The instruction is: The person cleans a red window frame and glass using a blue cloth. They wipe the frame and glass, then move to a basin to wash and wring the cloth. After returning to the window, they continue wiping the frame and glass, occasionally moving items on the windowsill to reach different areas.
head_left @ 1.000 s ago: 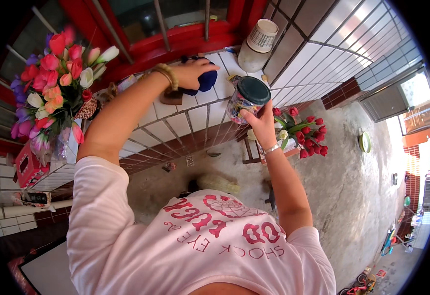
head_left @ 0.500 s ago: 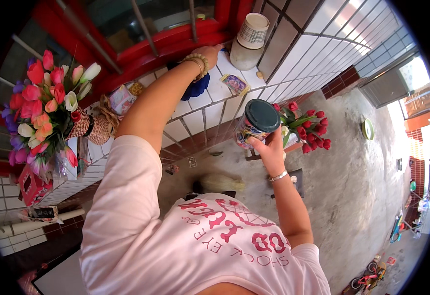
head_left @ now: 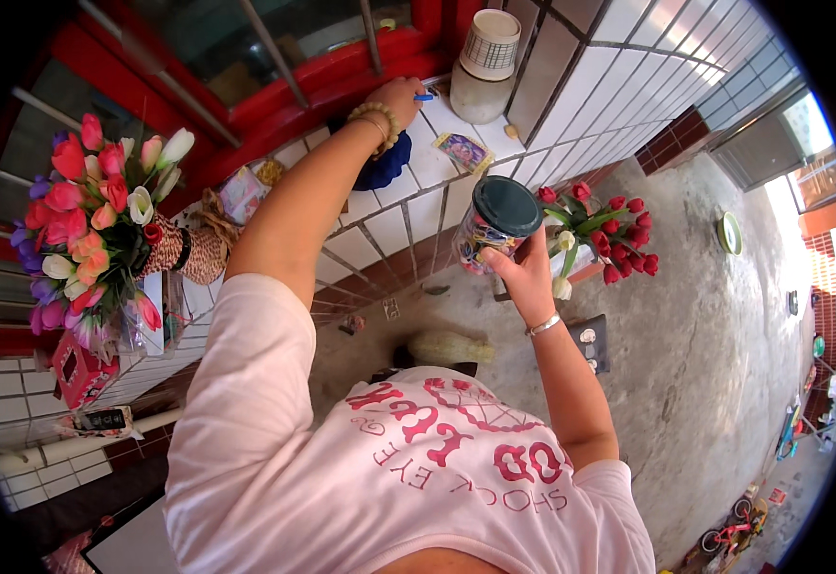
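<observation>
My right hand [head_left: 526, 279] is wrapped round a clear jar [head_left: 476, 240] with a dark green lid, and many small colourful pieces show through its side. My left hand [head_left: 399, 100], with a beaded bracelet at the wrist, reaches over the white tiled sill [head_left: 422, 165] by the red window frame. From its curled fingers sticks a small blue thing [head_left: 425, 97], like the end of a pen or stick. Beneath that wrist lies a dark blue cloth item [head_left: 385, 168], partly covered by my forearm. A colourful printed packet [head_left: 464, 150] rests on the sill between the hands.
A lidded whitish container [head_left: 480, 94] stands at the sill's far right end. Artificial flowers [head_left: 88, 215] in a rope-wrapped vase [head_left: 174, 251] crowd the left side. Red tulips [head_left: 619, 239] stand below and right of the jar. A bar-covered window [head_left: 275, 48] rises behind the sill.
A blue end now shows at my left fingertips, and that hand has shifted slightly. My right hand still holds the jar, now a little higher. The view has shifted a little.
</observation>
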`<action>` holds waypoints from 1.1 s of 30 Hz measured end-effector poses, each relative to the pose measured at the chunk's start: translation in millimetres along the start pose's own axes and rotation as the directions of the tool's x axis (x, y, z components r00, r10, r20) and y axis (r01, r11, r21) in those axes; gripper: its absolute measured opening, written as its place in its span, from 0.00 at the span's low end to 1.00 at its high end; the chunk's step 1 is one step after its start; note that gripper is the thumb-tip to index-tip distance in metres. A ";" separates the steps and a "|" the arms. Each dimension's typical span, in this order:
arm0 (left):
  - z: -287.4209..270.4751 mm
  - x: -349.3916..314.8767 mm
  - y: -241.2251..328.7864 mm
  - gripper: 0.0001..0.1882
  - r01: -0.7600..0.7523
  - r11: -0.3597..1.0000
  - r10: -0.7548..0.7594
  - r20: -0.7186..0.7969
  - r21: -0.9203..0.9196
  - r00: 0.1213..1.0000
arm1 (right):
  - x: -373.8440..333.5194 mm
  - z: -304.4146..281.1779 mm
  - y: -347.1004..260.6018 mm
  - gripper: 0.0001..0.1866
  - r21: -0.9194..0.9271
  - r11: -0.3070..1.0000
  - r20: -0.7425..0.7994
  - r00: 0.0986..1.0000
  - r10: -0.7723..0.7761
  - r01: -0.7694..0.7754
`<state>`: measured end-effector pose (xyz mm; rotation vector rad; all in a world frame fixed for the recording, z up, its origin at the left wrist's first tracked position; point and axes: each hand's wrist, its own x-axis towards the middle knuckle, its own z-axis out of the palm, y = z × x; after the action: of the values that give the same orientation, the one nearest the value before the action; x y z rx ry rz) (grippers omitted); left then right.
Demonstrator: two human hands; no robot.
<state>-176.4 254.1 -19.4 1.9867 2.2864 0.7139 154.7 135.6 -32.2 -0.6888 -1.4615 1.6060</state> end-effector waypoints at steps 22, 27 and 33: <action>-2.0 -14.6 7.8 0.09 -0.104 0.985 0.085 -0.143 -0.135 0.986 | -11.7 2.1 11.1 0.37 -0.009 1.000 -0.024 1.000 0.014 -0.014; -2.5 -15.9 9.8 0.08 -0.083 0.990 0.067 -0.137 -0.118 0.988 | -11.9 4.6 9.8 0.37 0.003 1.000 -0.018 1.000 0.023 -0.023; -3.3 -16.0 10.6 0.07 -0.076 0.993 0.064 -0.129 -0.092 0.990 | -11.2 5.0 13.1 0.37 0.007 1.000 -0.016 1.000 0.026 -0.026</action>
<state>-164.6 238.8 -17.1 2.0423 2.2090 0.9631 153.2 123.8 -45.7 -0.7180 -1.4399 1.6209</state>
